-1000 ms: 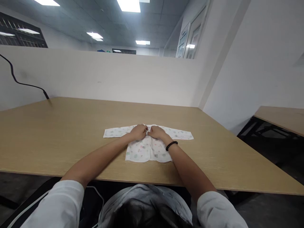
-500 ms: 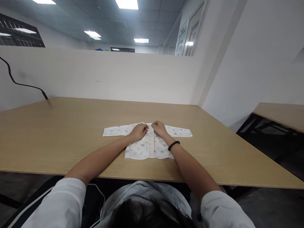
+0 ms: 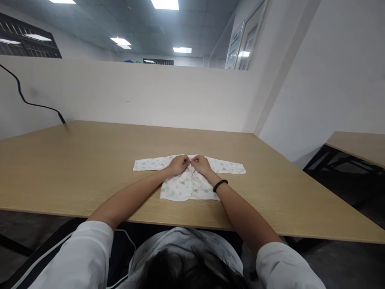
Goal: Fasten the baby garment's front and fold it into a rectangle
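Both sleeves (image 3: 152,163) already lie spread beside the grip, front edges (image 3: 191,186) meeting below it; left hand (image 3: 178,165) and right hand (image 3: 202,165) pinch the small shirt (image 3: 177,190) on the table (image 3: 99,160); any fastening done is hidden.

Counter (image 3: 105,148): light brown, wood-grain top. Lying directly on it: one white, long-sleeved garment (image 3: 177,188), small printed motifs, sleeves (image 3: 230,166) spread to either side, hem toward near edge.

Single head-worn camera, sited above the wearer's hair (image 3: 171,269), facing forward and down over the wood-grain desk (image 3: 99,156); left hand (image 3: 178,165) and right hand (image 3: 202,165) at mid-distance, white partition (image 3: 162,92) beyond, ceiling (image 3: 141,26) farthest.
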`<state>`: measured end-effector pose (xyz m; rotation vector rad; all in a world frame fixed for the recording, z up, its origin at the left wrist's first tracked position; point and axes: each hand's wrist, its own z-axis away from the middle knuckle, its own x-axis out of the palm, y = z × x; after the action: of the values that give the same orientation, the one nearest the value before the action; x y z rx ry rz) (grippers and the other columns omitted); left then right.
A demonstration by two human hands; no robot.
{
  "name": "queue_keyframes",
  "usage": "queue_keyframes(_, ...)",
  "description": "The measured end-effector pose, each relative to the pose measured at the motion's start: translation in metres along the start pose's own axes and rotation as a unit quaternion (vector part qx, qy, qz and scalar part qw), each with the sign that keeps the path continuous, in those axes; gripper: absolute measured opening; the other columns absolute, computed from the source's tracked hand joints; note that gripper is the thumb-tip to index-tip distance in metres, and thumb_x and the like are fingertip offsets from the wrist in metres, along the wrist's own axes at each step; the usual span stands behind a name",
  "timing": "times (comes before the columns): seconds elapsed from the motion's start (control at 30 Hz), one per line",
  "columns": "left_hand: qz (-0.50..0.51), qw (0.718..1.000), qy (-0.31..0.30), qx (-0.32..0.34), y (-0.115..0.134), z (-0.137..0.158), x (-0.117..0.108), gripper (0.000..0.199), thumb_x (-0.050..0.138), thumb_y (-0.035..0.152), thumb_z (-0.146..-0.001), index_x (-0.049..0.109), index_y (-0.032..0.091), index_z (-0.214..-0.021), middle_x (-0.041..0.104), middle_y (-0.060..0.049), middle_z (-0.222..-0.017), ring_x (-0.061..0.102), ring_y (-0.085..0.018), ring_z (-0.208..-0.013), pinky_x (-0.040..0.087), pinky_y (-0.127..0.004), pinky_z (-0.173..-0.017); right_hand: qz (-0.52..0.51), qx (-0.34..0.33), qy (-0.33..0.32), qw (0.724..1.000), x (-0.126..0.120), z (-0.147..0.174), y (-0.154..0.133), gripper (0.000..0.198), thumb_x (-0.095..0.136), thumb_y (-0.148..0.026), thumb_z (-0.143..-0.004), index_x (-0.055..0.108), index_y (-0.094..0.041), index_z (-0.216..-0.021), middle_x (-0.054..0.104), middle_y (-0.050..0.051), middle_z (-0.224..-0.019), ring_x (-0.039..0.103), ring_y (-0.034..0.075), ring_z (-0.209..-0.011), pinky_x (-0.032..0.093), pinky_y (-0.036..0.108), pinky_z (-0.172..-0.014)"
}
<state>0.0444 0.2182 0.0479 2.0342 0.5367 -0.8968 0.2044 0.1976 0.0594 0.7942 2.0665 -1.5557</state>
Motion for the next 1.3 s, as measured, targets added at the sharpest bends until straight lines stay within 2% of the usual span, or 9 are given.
queue_keyframes(0.13, 0.07, 0.995, 0.032, -0.06, -0.002, -0.001, 0.001, 0.007, 0.059, 0.02, -0.077, 0.065, 0.019, -0.08, 0.067, -0.002, -0.077, 0.06, -0.018, -0.069, 0.044, -0.026, -0.064, -0.02, -0.005, 0.012, 1.0, 0.001, -0.002, 0.002, 0.007, 0.059, -0.016, -0.072, 0.066, -0.016, -0.07, 0.067, 0.002, -0.068, 0.059, 0.015, -0.067, 0.039, 0.022, -0.061)
queue_keyframes(0.27, 0.125, 0.987, 0.068, -0.079, -0.003, -0.003, 0.002, 0.007, 0.058, 0.024, -0.079, 0.063, 0.019, -0.08, 0.065, -0.001, -0.072, 0.058, -0.015, -0.065, 0.043, -0.024, -0.062, -0.064, -0.018, 0.04, 0.997, 0.002, -0.003, 0.001, 0.01, 0.058, -0.018, -0.072, 0.068, -0.016, -0.073, 0.069, 0.003, -0.071, 0.061, 0.015, -0.069, 0.042, 0.023, -0.063)
queue_keyframes(0.57, 0.197, 0.976, 0.036, -0.091, -0.018, -0.008, 0.003, 0.012, 0.066, 0.029, -0.073, 0.063, 0.017, -0.074, 0.063, 0.0, -0.064, 0.056, -0.014, -0.06, 0.043, -0.023, -0.058, -0.067, -0.046, -0.005, 0.997, 0.002, -0.005, 0.001, 0.011, 0.061, -0.021, -0.074, 0.071, -0.016, -0.075, 0.072, 0.004, -0.076, 0.064, 0.017, -0.076, 0.046, 0.024, -0.069)
queue_keyframes(0.67, 0.229, 0.969, 0.033, -0.089, -0.021, -0.008, 0.005, 0.012, 0.068, 0.028, -0.072, 0.064, 0.016, -0.073, 0.066, -0.002, -0.066, 0.06, -0.015, -0.062, 0.046, -0.025, -0.062, -0.102, -0.02, -0.023, 0.994, 0.003, -0.005, 0.002, 0.013, 0.06, -0.023, -0.075, 0.07, -0.016, -0.074, 0.072, 0.004, -0.077, 0.064, 0.016, -0.075, 0.047, 0.024, -0.068)
queue_keyframes(0.8, 0.274, 0.958, 0.029, -0.08, -0.021, -0.005, 0.006, 0.009, 0.067, 0.024, -0.072, 0.064, 0.016, -0.075, 0.069, -0.003, -0.071, 0.064, -0.016, -0.067, 0.049, -0.026, -0.066, -0.186, 0.038, -0.065, 0.98, 0.005, -0.006, 0.005, 0.01, 0.058, -0.018, -0.071, 0.067, -0.014, -0.073, 0.07, 0.003, -0.07, 0.061, 0.012, -0.061, 0.045, 0.021, -0.059)
queue_keyframes(0.9, 0.297, 0.95, 0.027, -0.092, -0.018, -0.004, 0.006, 0.006, 0.068, 0.018, -0.071, 0.065, 0.015, -0.075, 0.069, -0.003, -0.071, 0.065, -0.015, -0.067, 0.05, -0.026, -0.067, -0.159, 0.047, -0.061, 0.984, 0.006, -0.006, 0.006, 0.006, 0.062, -0.017, -0.065, 0.064, -0.015, -0.071, 0.069, 0.002, -0.068, 0.062, 0.013, -0.063, 0.044, 0.02, -0.06)
queue_keyframes(0.97, 0.332, 0.936, 0.026, -0.119, -0.014, -0.003, 0.006, 0.005, 0.069, 0.014, -0.07, 0.065, 0.015, -0.074, 0.068, -0.002, -0.067, 0.064, -0.014, -0.064, 0.052, -0.027, -0.068, -0.129, 0.041, -0.051, 0.99, 0.006, -0.006, 0.006, 0.009, 0.065, -0.019, -0.063, 0.063, -0.016, -0.07, 0.069, 0.001, -0.068, 0.063, 0.014, -0.066, 0.044, 0.021, -0.061)
queue_keyframes(1.17, 0.473, 0.858, 0.025, -0.2, -0.005, -0.003, 0.006, 0.016, 0.077, 0.013, -0.069, 0.061, 0.013, -0.07, 0.066, -0.001, -0.063, 0.065, -0.012, -0.061, 0.054, -0.029, -0.071, -0.083, 0.005, -0.046, 0.995, 0.007, -0.004, 0.004, 0.013, 0.065, -0.017, -0.062, 0.061, -0.017, -0.074, 0.064, -0.003, -0.063, 0.06, 0.014, -0.063, 0.041, 0.022, -0.06)
queue_keyframes(1.3, 0.49, 0.84, 0.042, -0.231, -0.002, -0.003, 0.006, 0.023, 0.08, 0.009, -0.064, 0.059, 0.014, -0.07, 0.066, -0.001, -0.062, 0.065, -0.012, -0.061, 0.055, -0.028, -0.069, -0.087, -0.012, -0.042, 0.995, 0.007, -0.003, 0.004, 0.013, 0.063, -0.014, -0.064, 0.059, -0.017, -0.076, 0.062, -0.004, -0.062, 0.059, 0.013, -0.062, 0.04, 0.021, -0.06)
